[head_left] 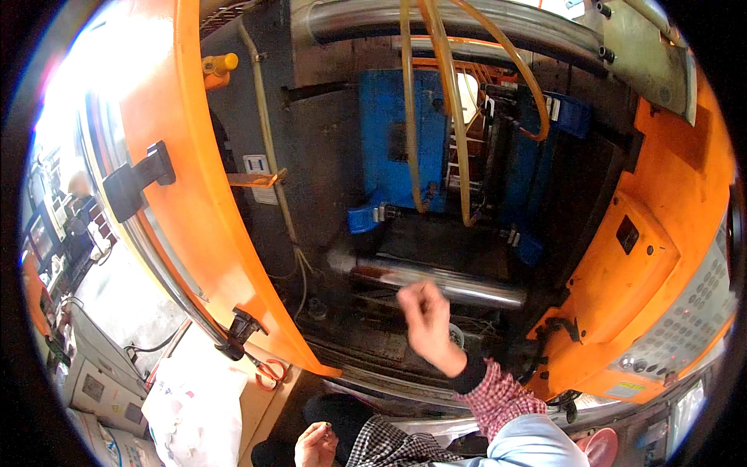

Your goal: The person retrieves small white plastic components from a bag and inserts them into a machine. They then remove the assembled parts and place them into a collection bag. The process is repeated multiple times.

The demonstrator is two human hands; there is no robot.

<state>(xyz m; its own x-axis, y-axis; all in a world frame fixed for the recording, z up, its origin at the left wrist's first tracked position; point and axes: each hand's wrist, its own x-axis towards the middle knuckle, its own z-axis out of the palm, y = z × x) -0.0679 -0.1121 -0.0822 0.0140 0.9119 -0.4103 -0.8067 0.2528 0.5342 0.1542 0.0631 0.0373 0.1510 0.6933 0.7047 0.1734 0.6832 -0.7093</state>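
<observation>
My right hand (427, 321) reaches into the opening of an orange machine, in front of a shiny horizontal steel bar (459, 285). Its fingers are curled in toward the thumb and slightly blurred; anything between them is hidden. Low in the picture, near my lap, my left hand (316, 446) is closed, fingertips pinched together. A tiny dark spot shows at those fingertips, too small to name. Deeper inside the machine stand two blue mould blocks, the left block (385, 117) and the darker right one (521, 175), with a gap between them.
Yellowish hoses (459, 148) hang down in front of the blocks. An orange sliding door (210, 233) with a black handle (140, 180) stands left; a button panel (685, 311) is right. Scissors (271, 373) with red handles lie near a white bag (194, 412).
</observation>
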